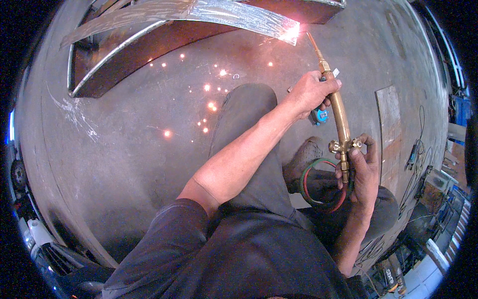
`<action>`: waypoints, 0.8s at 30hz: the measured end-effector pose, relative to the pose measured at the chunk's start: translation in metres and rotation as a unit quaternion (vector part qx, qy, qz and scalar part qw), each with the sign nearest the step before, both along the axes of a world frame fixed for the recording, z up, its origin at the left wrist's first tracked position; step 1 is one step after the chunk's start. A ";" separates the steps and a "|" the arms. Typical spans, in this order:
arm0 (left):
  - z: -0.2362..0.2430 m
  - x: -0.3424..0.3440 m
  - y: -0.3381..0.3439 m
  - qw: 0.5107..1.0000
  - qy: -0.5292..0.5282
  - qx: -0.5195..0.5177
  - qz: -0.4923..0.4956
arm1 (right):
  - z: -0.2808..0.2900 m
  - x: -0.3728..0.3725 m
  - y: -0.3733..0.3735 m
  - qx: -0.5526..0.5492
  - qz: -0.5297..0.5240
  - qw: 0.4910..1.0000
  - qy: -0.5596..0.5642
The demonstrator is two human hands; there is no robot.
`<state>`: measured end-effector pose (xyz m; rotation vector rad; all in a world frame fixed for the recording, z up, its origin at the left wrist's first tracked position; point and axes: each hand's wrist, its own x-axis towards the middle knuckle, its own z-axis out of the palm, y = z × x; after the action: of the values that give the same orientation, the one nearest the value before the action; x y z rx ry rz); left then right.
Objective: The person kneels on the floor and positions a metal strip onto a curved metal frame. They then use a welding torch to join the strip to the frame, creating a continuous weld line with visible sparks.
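A brass gas torch (340,119) slants up and away from me, its thin copper-coloured tip near the right end of a curved metal strip (239,17). That end glows bright white and pink. My left hand (309,93) is closed round the torch's upper handle, just below the nozzle fittings. At the torch's base, my right hand (366,169) holds the lower body, its fingers and thumb at the valve knobs. Red and green hoses (303,187) loop down from the base. The strip lies across a curved steel frame (134,55).
Sparks (211,106) are scattered over the grey floor between the frame and my knee. A round blue-and-black object (321,116) sits beyond the torch handle. Right of me lie a long flat plank (388,114) and dark cables (416,154). Assorted gear lines the right edge.
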<state>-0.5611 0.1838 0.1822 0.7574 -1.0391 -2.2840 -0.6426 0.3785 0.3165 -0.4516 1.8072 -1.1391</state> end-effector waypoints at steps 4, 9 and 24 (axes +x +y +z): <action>0.000 -0.001 0.000 1.000 0.000 0.001 -0.002 | -0.002 0.000 0.000 -0.002 -0.003 1.000 0.002; 0.001 -0.002 -0.001 1.000 -0.014 -0.009 -0.009 | -0.003 -0.001 0.001 -0.003 0.000 1.000 0.003; 0.003 0.000 0.000 1.000 -0.004 0.003 0.003 | 0.001 0.002 -0.002 0.005 -0.021 1.000 0.007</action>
<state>-0.5614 0.1838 0.1853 0.7725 -1.0333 -2.2804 -0.6403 0.3760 0.3172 -0.4181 1.8409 -1.1563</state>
